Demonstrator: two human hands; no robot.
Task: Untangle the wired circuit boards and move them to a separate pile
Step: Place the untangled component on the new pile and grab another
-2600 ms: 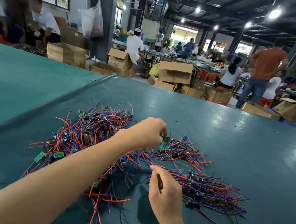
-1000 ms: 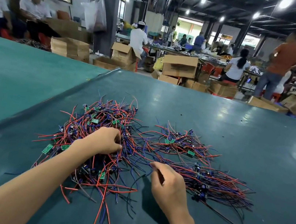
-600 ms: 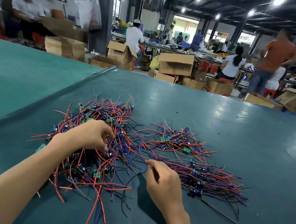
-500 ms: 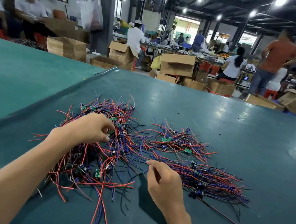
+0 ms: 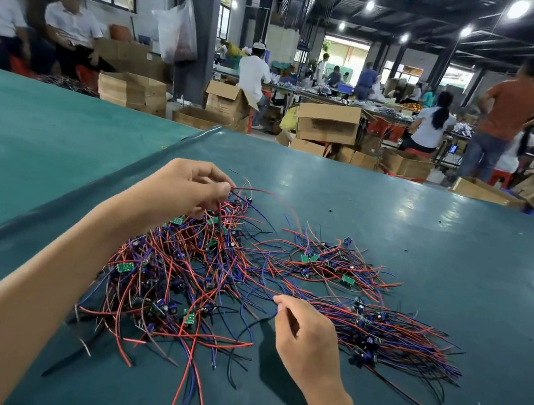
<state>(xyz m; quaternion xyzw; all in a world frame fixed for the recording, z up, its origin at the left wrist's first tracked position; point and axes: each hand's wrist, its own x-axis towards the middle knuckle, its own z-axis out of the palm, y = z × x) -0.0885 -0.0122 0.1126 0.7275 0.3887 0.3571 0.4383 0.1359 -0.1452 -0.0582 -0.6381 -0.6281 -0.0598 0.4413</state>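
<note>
Left hand [image 5: 187, 190], in the tangle [image 5: 179, 272] moments ago, now lifts pinched wires [image 5: 242, 195] above it; right hand [image 5: 305, 343] pinches a blue lead [image 5: 274, 313]; one board looks nearly free.

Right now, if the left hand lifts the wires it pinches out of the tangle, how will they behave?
Probably floppy: the wires droop in curves from the left hand. Likely light, since a fingertip pinch holds them. They may snag and drag neighbours, being crossed through the tangle.
</note>
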